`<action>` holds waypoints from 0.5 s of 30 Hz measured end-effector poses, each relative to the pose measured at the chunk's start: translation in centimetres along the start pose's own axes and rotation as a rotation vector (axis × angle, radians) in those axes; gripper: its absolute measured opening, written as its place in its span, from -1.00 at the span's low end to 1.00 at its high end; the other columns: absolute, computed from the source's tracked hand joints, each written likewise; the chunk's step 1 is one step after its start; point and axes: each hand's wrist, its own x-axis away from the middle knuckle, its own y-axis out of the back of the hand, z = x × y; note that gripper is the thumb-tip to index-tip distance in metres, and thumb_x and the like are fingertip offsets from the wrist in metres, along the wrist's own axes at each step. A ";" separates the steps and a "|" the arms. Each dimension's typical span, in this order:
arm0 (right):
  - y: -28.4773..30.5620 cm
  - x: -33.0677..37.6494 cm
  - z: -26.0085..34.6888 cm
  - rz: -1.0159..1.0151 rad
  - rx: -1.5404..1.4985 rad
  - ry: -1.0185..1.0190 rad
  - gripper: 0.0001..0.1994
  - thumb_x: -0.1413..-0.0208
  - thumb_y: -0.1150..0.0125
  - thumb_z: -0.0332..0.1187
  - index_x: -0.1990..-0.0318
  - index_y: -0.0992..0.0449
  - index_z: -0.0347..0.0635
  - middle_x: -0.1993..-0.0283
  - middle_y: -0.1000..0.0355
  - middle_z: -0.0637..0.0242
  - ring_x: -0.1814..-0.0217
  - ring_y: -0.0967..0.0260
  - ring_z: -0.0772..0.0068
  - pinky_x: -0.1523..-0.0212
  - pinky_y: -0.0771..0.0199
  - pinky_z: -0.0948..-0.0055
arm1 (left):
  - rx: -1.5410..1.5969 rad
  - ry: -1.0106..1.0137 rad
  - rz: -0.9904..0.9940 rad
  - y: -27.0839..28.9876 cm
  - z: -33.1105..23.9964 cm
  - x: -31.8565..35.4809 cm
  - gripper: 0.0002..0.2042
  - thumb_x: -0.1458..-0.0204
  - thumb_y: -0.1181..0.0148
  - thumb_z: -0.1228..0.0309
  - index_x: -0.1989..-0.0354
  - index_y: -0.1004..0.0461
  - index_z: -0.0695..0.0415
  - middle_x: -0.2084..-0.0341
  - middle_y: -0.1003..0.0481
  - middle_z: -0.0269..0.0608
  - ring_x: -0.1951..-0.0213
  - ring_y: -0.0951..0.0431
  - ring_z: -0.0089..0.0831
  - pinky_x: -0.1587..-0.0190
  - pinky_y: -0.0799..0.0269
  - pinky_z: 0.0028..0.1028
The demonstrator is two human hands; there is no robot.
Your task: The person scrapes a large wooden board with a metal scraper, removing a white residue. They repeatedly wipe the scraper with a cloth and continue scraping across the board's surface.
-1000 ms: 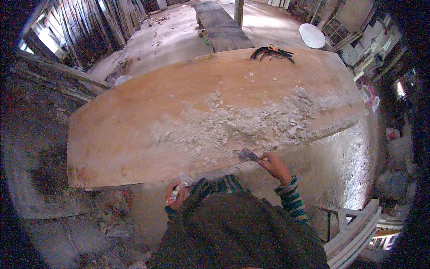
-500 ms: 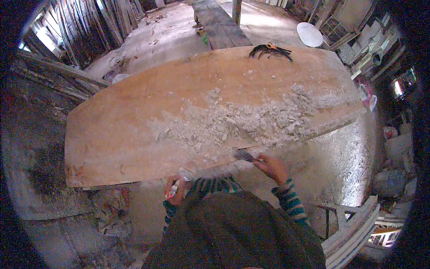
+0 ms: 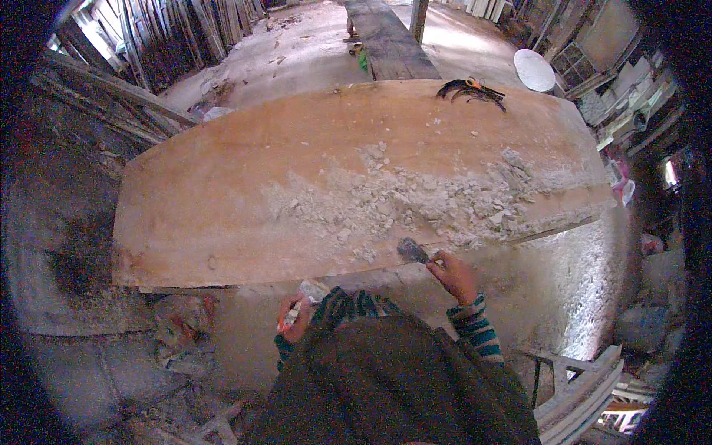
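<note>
- In the lower middle of the head view, my right hand (image 3: 454, 276) is closed around the handle of a small scraper (image 3: 413, 251), whose flat blade points up and to the left and sits at the near edge of the wooden board (image 3: 222, 193).
- Left of that, low in the frame, my left hand (image 3: 294, 317) is curled around a small pale object (image 3: 311, 291) with a bit of red showing by the fingers; what the object is I cannot tell. This hand hangs below the board's near edge, apart from it.
- Across the centre, the board lies wide and bowed by the lens, and a spread of whitish crumbled debris (image 3: 415, 200) covers its middle and right part, reaching down to just beside the scraper blade.
- At the upper right of the board lies a dark tool with orange handles (image 3: 472, 89), well apart from both hands.
- Above and to the right of it, a round white disc (image 3: 534, 70) rests on the floor.
- Along the bottom, my striped cuffs (image 3: 475, 335) and dark top fill the frame.
</note>
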 end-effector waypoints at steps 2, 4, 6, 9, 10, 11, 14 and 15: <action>-0.1 0.3 -0.1 -0.009 0.012 -0.013 -0.69 -0.03 -0.21 -0.10 0.19 -0.48 -0.10 0.35 -0.49 0.11 0.32 -0.44 0.12 0.29 -0.39 0.20 | 0.000 0.039 0.056 -0.5 -1.9 -0.7 -0.79 -0.01 -0.24 0.38 0.21 -0.45 0.17 0.29 -0.50 -0.15 0.24 -0.49 -0.39 0.15 -0.42 -0.37; -0.3 0.3 -0.3 0.026 -0.076 -0.057 -0.72 -0.04 -0.23 -0.14 0.20 -0.47 -0.11 0.37 -0.47 0.20 0.37 -0.41 0.27 0.34 -0.38 0.32 | 0.009 -0.026 0.094 -2.1 -1.2 -1.1 -0.79 -0.01 -0.23 0.35 0.22 -0.46 0.16 0.32 -0.51 -0.14 0.28 -0.51 -0.35 0.17 -0.42 -0.36; -0.1 0.6 -2.3 0.092 -0.263 -0.161 -0.73 -0.05 -0.25 -0.20 0.18 -0.46 -0.13 0.40 -0.46 0.29 0.40 -0.38 0.42 0.37 -0.36 0.43 | -0.048 -0.091 0.152 -4.1 -3.0 -2.4 -0.80 -0.02 -0.21 0.33 0.23 -0.46 0.15 0.36 -0.52 -0.13 0.32 -0.52 -0.32 0.19 -0.43 -0.36; -0.6 2.9 -6.5 -0.110 -0.496 -0.165 -0.73 -0.07 -0.24 -0.22 0.15 -0.44 -0.15 0.41 -0.42 0.42 0.39 -0.32 0.57 0.39 -0.31 0.56 | -0.142 -0.127 0.120 -4.6 -7.0 -4.5 -0.82 0.00 -0.19 0.34 0.26 -0.47 0.15 0.42 -0.52 -0.10 0.37 -0.53 -0.28 0.24 -0.44 -0.36; -1.2 3.4 -8.3 -0.190 -0.425 -0.146 -0.73 -0.07 -0.24 -0.23 0.14 -0.44 -0.17 0.40 -0.42 0.43 0.38 -0.32 0.57 0.39 -0.32 0.56 | -0.111 -0.101 0.006 -3.7 -3.5 -5.1 -0.83 0.01 -0.19 0.36 0.28 -0.47 0.15 0.43 -0.52 -0.09 0.38 -0.53 -0.26 0.25 -0.44 -0.36; -2.2 4.3 -10.6 -0.278 -0.360 -0.141 -0.72 -0.08 -0.24 -0.24 0.13 -0.43 -0.18 0.39 -0.42 0.43 0.37 -0.32 0.57 0.39 -0.32 0.55 | -0.176 -0.108 -0.040 -1.8 -3.1 -6.3 -0.83 0.03 -0.19 0.38 0.28 -0.47 0.15 0.43 -0.51 -0.09 0.38 -0.53 -0.25 0.26 -0.44 -0.36; -3.4 6.3 -12.3 -0.318 -0.312 -0.117 -0.72 -0.08 -0.24 -0.24 0.12 -0.43 -0.19 0.33 -0.43 0.42 0.35 -0.32 0.58 0.38 -0.33 0.55 | -0.356 -0.095 -0.040 4.3 -3.0 -9.7 -0.82 0.09 -0.20 0.41 0.29 -0.47 0.15 0.40 -0.52 -0.09 0.37 -0.53 -0.20 0.29 -0.44 -0.35; -3.1 6.4 -11.9 -0.285 -0.314 -0.092 -0.71 -0.08 -0.24 -0.24 0.11 -0.44 -0.18 0.30 -0.44 0.41 0.35 -0.32 0.59 0.37 -0.33 0.56 | -0.300 -0.034 -0.006 5.8 -0.1 -10.3 -0.81 0.11 -0.21 0.41 0.29 -0.48 0.15 0.39 -0.52 -0.08 0.36 -0.53 -0.18 0.30 -0.44 -0.33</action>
